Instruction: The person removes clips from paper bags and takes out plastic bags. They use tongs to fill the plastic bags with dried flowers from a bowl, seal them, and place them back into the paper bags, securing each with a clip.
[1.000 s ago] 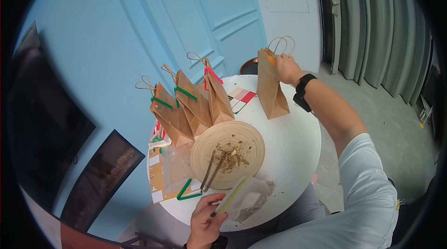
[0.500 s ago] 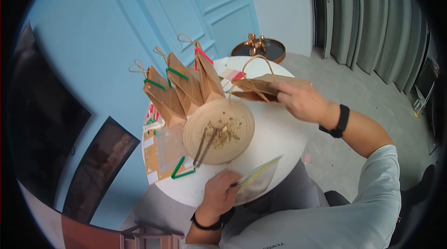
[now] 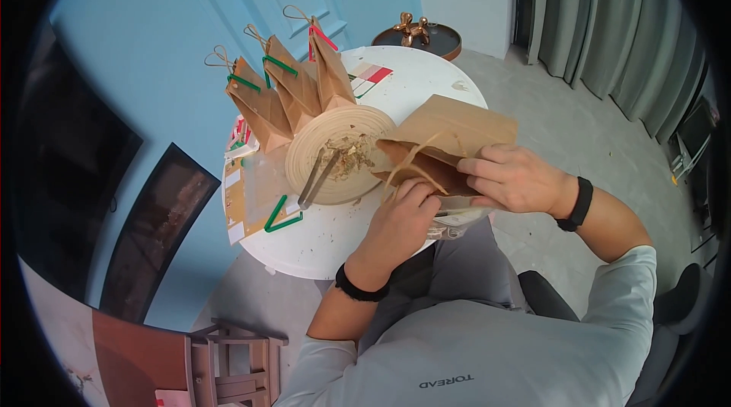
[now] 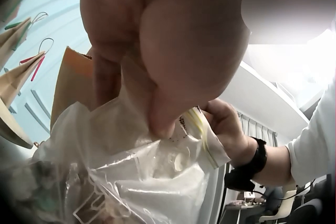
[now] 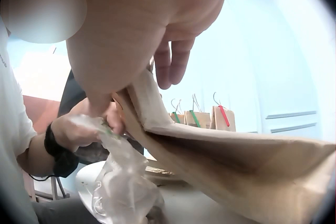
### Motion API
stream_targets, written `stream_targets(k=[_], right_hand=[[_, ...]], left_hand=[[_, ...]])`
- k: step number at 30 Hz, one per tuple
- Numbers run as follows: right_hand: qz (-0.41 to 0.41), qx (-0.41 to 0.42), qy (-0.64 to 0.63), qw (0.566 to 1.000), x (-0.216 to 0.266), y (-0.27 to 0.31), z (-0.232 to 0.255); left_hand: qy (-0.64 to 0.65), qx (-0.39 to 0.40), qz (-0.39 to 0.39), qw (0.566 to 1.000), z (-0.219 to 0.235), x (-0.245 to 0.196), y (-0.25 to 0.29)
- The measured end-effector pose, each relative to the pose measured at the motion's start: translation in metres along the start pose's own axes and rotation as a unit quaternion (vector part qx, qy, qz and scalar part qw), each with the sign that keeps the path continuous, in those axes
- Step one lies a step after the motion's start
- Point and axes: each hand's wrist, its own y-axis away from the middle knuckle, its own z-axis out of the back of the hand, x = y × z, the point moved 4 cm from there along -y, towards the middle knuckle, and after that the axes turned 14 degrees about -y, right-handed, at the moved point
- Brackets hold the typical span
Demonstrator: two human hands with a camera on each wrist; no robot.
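Note:
A brown paper bag (image 3: 457, 121) lies tipped on its side, its mouth and twisted handles facing the person. My right hand (image 3: 525, 180) grips the mouth's right edge, as the right wrist view (image 5: 236, 171) of the bag also shows. At the near side of the mouth, my left hand (image 3: 400, 224) pinches a clear zip pouch (image 4: 142, 171) with a yellow-green seal, which hangs below the hands. The pouch's contents are hard to make out. Left of the bag, a round woven tray (image 3: 301, 156) holds dried bits and metal tongs (image 3: 316, 182).
Three standing paper bags (image 3: 263, 102) with green or red clips line the table's far left. A bent green strip (image 3: 283, 223) lies by the tongs on the white table (image 3: 335, 243). Behind stands a small dark round table (image 3: 445, 40) with a copper-coloured figurine.
The right hand has brought the paper bag from upright at the far side down onto its side, nearer. The left hand has moved up to its mouth with the pouch.

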Motion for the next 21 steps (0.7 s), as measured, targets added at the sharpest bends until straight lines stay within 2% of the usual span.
stream_targets(k=[1, 4, 10, 14, 17, 20, 21], right_hand=[[0.012, -0.016, -0.029, 0.999, 0.002, 0.0, 0.003], [-0.041, -0.073, -0.082, 0.993, 0.003, 0.001, 0.009], [-0.267, -0.168, -0.129, 0.94, 0.016, -0.005, -0.004], [-0.36, -0.088, -0.167, 0.914, 0.018, -0.02, -0.014], [-0.361, -0.059, -0.076, 0.928, 0.014, -0.036, -0.025], [-0.374, 0.105, -0.037, 0.921, -0.001, -0.042, -0.048], [-0.375, 0.106, -0.022, 0.921, -0.005, -0.043, -0.044]], left_hand=[[0.0, -0.011, -0.002, 1.0, 0.001, -0.003, 0.0], [-0.017, -0.018, 0.014, 1.0, 0.006, -0.015, 0.003], [-0.033, -0.019, 0.036, 0.999, 0.004, -0.027, 0.01], [-0.044, -0.008, 0.042, 0.998, 0.003, -0.032, 0.016], [-0.071, -0.023, 0.013, 0.997, 0.004, -0.035, 0.017], [-0.077, 0.039, 0.03, 0.996, 0.003, -0.039, 0.018], [-0.079, 0.053, 0.033, 0.995, 0.003, -0.039, 0.02]])
